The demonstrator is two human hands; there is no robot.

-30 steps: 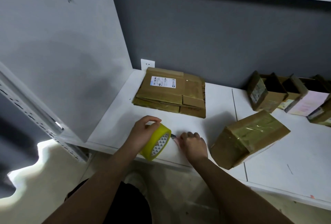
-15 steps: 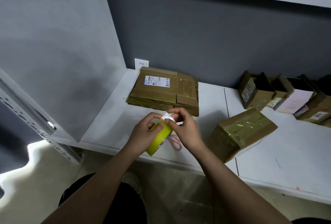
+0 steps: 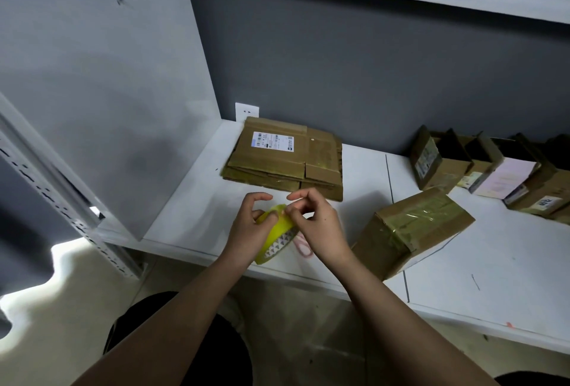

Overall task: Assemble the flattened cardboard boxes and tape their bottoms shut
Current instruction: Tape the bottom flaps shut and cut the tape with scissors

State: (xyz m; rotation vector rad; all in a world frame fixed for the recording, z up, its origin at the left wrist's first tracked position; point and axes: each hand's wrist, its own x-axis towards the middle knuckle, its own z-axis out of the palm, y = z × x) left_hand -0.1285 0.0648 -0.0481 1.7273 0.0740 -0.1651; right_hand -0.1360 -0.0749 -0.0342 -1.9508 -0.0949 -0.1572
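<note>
From the head view, my left hand (image 3: 246, 225) grips the yellow tape roll (image 3: 275, 236) above the front edge of the white table (image 3: 493, 262), fingers curled round its rim. The roll stands on edge, tilted, so its hole and the patterned inner core face down and toward my right; its round axis runs roughly from upper left to lower right. My right hand (image 3: 317, 225) is at the top of the roll, fingertips pinched together against the tape's outer surface near my left thumb; whether a loose tape end is actually caught between them I cannot tell.

Just right of my right wrist sits the assembled box (image 3: 410, 228), tipped on the table with its taped face turned up and its long axis running from near left to far right. Glossy tape strips cross that face. Beyond my hands, near the wall, lies the stack of flattened boxes (image 3: 287, 163), flat on the table, the top one bearing a white label (image 3: 273, 142); its long side runs left to right. A pink object (image 3: 303, 246) peeks out on the table under my right hand, too hidden to identify.

At far right a row of open boxes (image 3: 493, 169) stands against the dark wall (image 3: 339, 61). A white socket plate (image 3: 246, 111) sits behind the stack.
</note>
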